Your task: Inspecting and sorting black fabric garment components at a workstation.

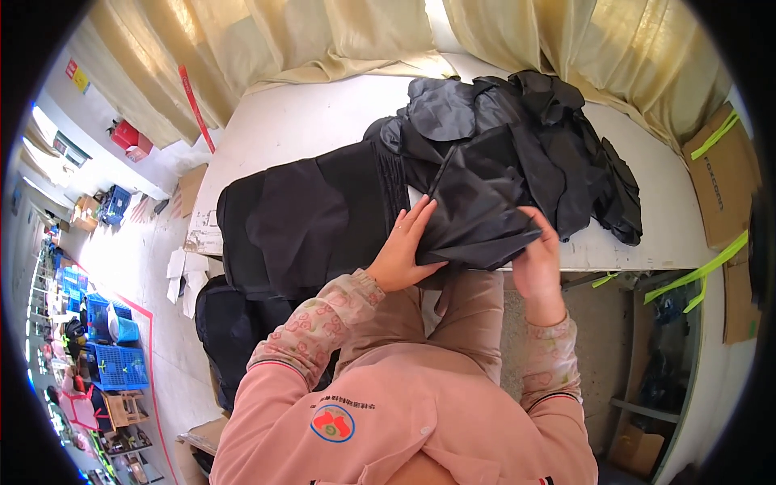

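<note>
Leaning at the far right beside the bench [647, 194]: a flat brown cardboard carton [722, 179], crossed by lime-green strapping [702, 271]. Sitting low on the floor at the right: a smaller brown cardboard box [635, 449]. Hanging on the white wall at upper left: a small rectangular sign [77, 76] in red and yellow. Resting on the floor below it: a red box [129, 136]. Standing further left: more brown cartons [86, 212], too small for detail. Stacking at lower left: blue plastic crates [117, 364].

two hands [402, 255], one table [283, 121], several blue crates [121, 365] (floor)
</note>
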Action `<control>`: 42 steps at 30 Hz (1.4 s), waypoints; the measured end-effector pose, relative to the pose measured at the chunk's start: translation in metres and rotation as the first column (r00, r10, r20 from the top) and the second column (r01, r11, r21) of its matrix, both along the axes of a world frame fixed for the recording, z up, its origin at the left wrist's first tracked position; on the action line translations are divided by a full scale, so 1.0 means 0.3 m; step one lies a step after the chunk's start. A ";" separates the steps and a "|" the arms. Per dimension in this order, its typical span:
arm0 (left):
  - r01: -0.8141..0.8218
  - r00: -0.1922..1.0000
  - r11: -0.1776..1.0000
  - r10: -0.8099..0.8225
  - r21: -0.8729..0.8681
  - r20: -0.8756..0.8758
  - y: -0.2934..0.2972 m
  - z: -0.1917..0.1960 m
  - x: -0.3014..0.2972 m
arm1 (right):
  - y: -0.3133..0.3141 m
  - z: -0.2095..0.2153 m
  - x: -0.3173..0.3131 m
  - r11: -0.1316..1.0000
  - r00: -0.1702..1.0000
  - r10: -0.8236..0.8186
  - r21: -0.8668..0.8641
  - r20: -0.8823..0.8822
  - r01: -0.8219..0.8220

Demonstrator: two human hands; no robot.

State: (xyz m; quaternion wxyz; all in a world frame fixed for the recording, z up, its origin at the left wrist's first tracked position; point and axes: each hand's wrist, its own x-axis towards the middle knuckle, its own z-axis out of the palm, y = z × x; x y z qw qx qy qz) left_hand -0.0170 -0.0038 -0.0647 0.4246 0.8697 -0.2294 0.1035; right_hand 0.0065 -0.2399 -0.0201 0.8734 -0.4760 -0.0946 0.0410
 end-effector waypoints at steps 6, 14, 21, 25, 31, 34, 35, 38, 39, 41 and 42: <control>-0.084 0.964 0.924 -0.021 -0.373 -0.267 0.003 -0.112 -0.007 | -0.014 0.172 0.011 0.996 0.992 0.013 0.090 0.125 -0.025; -0.139 0.904 0.546 -0.271 -0.826 -0.331 0.044 -0.081 0.073 | -0.011 0.192 -0.033 0.672 0.915 0.389 -0.712 0.106 -0.203; -0.114 0.910 0.182 -0.375 -0.977 -0.176 0.042 0.187 0.075 | -0.134 0.126 -0.022 0.346 0.728 0.638 -0.938 0.253 0.023; -0.183 0.864 0.231 -0.427 -0.956 -0.269 0.064 0.198 0.058 | -0.216 0.238 -0.026 0.553 0.804 0.465 -0.831 0.370 0.063; -0.073 0.482 0.700 -0.599 -0.710 -0.640 0.044 0.148 -0.020 | -0.222 0.350 0.013 0.762 0.769 -0.146 -0.425 0.623 0.489; 0.216 0.359 0.702 -0.703 -0.678 -0.614 0.036 0.156 -0.041 | -0.201 0.305 0.102 0.593 0.581 -0.251 -0.352 0.774 0.725; 0.345 0.340 0.620 -0.783 -0.705 -0.521 0.034 0.153 -0.051 | -0.168 0.281 0.133 0.479 0.566 -0.142 -0.444 0.812 0.758; 0.466 0.423 0.560 -0.821 -0.685 -0.383 0.035 0.219 -0.054 | -0.128 0.081 0.198 0.357 0.663 0.365 -0.756 0.653 0.548; 0.272 0.497 0.539 -0.788 -0.797 -0.363 0.039 0.244 -0.051 | -0.164 0.001 0.210 0.210 0.695 0.553 -0.884 0.460 0.419; 0.020 0.580 0.420 -0.744 -0.908 -0.332 0.096 0.240 -0.022 | -0.195 -0.019 0.218 0.123 0.805 0.513 -0.954 0.297 0.274; -0.023 0.587 0.355 -0.752 -0.935 -0.300 0.135 0.220 0.009 | -0.213 -0.017 0.230 0.042 0.885 0.451 -0.993 0.116 0.108</control>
